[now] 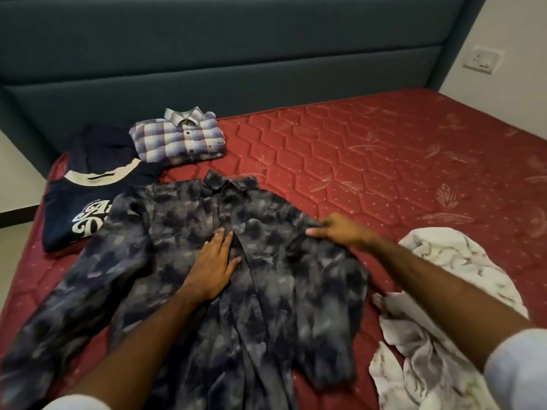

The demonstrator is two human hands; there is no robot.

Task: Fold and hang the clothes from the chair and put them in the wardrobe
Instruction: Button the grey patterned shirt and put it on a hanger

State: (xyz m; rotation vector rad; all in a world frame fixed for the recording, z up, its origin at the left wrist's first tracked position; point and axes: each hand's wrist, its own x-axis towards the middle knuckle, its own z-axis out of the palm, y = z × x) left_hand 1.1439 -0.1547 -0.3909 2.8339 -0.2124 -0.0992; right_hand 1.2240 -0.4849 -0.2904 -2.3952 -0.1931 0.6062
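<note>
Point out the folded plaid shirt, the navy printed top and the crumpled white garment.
folded plaid shirt (180,140): head view, on its buttoned front.
navy printed top (63,213): head view, beside the white lettering.
crumpled white garment (435,294): head view, mid-heap.

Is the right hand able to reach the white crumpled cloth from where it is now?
Probably yes. The right hand rests on the dark patterned shirt, and the white crumpled cloth lies just beside that forearm on the mattress, with nothing between them.

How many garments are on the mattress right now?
5 visible: plaid shirt folded at the back, dark garment beside it, navy tee on the left, camo shirt spread under both hands, white garment crumpled on the right. The folded plaid pile may hide more.
</note>
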